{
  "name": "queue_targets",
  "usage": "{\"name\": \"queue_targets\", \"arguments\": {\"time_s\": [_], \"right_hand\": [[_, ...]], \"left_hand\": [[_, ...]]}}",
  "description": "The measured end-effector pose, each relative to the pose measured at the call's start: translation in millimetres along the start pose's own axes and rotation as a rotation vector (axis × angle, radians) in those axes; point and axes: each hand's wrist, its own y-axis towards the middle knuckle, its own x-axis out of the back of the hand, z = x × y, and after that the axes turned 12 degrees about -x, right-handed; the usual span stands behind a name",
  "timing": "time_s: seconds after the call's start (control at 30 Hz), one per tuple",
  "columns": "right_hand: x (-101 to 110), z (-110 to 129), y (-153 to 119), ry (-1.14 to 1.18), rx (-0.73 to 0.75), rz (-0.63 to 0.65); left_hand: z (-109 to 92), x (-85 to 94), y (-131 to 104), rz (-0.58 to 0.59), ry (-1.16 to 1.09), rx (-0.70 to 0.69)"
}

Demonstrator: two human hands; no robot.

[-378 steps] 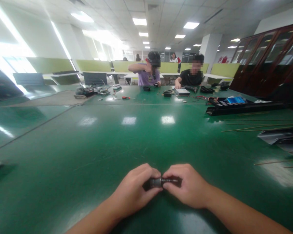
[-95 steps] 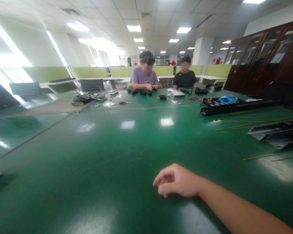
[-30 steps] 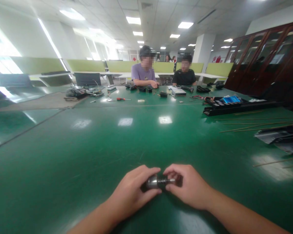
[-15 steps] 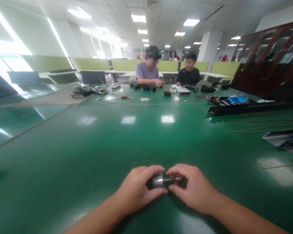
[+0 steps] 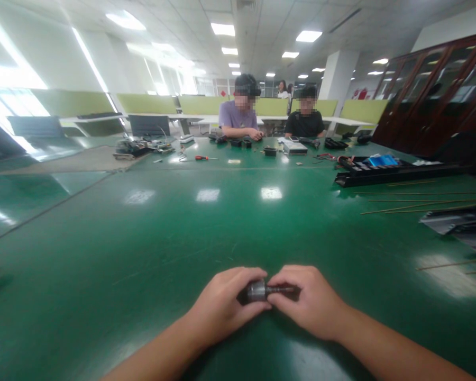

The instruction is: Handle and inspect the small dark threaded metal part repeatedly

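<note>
A dark and silvery metal cylinder with a thin shaft (image 5: 257, 290) lies sideways between my hands, low over the green table (image 5: 174, 227). Around the wide left end of it, my left hand (image 5: 220, 299) is closed, thumb below and fingers above. My right hand (image 5: 315, 301) is curled at the other end, its thumb and fingertips pinching close to where the narrow shaft meets the wide body. The shaft points right into the hollow of that hand. My palms hide both far ends of the part, and its exact kind cannot be made out.
Far across the table lie a red screwdriver (image 5: 202, 157), a pile of electronic parts (image 5: 137, 146) and a black tray of parts (image 5: 376, 164). Thin rods (image 5: 416, 207) and a metal piece (image 5: 460, 225) lie at right. Two people sit opposite, one in a purple shirt (image 5: 238, 115).
My right hand has shifted slightly left along the part, its fingertips now nearer the wide body. My left hand keeps its grip. The whole view has turned a little.
</note>
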Motion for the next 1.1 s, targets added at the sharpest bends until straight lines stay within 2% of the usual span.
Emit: {"name": "queue_targets", "arguments": {"time_s": [0.13, 1.1], "right_hand": [[0.9, 1.2, -0.3, -0.001, -0.014, 0.011], [-0.4, -0.1, 0.0, -0.033, -0.047, 0.023]], "left_hand": [[-0.8, 1.0, 2.7, 0.028, -0.04, -0.003], [-0.7, -0.5, 1.8, 0.012, -0.078, 0.053]]}}
